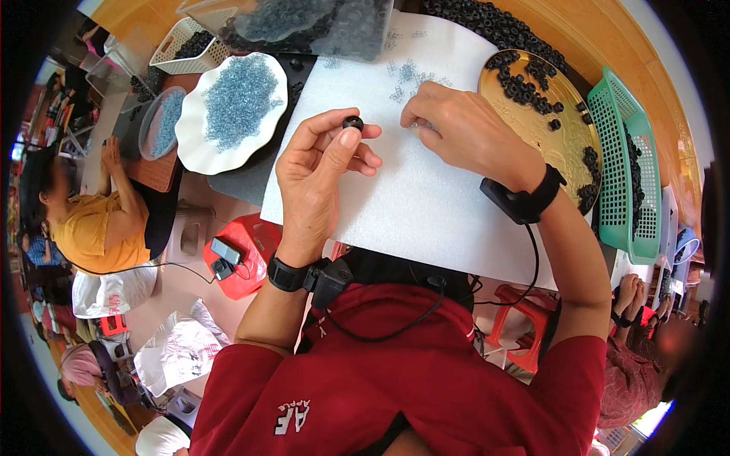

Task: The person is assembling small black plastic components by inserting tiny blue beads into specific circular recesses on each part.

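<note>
Between the thumb and forefinger of my left hand (315,171) is a small round black ring-shaped part (352,122), held above a white foam sheet (365,205). The other fingers of that hand curl loosely behind it. My right hand (464,129) hovers over the same sheet with its fingertips pinched together. Something tiny and pale shows by those fingertips, too small to name. Just beyond them, small clear bluish pieces (408,72) lie scattered on the sheet. Black straps with devices sit on both wrists.
At left stands a scalloped white plate (190,129) heaped with clear bluish pieces. A clear bin (372,38) is at the back. On the right are a gold tray (555,140) with black rings and a green basket (608,137). A co-worker in yellow (99,228) sits at left.
</note>
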Motion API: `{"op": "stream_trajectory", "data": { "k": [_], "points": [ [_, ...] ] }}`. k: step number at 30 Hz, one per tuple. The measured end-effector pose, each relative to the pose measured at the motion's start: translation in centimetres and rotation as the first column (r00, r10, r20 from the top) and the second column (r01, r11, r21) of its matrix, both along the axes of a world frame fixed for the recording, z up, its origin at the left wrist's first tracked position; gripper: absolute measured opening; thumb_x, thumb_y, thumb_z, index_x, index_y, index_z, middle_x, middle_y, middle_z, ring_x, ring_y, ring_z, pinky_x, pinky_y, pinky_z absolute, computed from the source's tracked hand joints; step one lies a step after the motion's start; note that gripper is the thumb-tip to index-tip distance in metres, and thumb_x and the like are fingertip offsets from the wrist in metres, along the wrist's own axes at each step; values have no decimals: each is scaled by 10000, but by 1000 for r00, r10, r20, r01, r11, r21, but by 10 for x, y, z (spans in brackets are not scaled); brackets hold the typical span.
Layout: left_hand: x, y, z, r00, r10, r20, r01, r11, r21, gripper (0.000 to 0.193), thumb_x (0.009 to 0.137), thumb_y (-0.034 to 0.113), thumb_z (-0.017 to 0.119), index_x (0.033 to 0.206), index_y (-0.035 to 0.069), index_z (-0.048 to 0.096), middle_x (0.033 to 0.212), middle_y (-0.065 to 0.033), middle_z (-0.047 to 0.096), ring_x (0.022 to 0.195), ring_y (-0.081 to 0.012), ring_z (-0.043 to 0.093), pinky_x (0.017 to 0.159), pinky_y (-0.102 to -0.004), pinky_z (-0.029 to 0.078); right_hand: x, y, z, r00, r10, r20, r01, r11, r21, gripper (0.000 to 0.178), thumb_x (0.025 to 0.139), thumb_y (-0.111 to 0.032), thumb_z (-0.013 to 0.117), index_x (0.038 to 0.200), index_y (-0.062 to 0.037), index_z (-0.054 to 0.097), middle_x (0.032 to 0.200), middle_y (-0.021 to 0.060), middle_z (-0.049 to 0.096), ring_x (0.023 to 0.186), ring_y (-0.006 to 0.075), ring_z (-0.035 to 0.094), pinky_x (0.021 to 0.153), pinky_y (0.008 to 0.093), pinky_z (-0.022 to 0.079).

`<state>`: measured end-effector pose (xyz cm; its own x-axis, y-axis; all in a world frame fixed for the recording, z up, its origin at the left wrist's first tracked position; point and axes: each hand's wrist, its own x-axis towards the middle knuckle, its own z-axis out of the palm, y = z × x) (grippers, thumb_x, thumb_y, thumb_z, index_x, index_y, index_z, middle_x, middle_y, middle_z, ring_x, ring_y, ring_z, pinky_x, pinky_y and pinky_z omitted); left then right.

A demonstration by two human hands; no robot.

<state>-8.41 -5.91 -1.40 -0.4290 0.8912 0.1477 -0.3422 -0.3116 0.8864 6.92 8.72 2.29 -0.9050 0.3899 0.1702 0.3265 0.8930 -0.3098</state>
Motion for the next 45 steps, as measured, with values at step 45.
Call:
{"op": "stream_trajectory", "data": {
  "k": [45],
  "points": [
    [35, 17, 28, 938, -230, -258, 189, 967, -173, 267, 937, 98, 582, 1194, 29, 593, 937, -68, 664, 722, -85, 586, 662, -220, 494, 74, 0, 9, 913, -374, -160, 153, 680, -717, 193, 842, -60, 596, 1008, 25, 644, 799, 22, 641, 704, 77, 573, 618, 247, 463]
  ]
}}
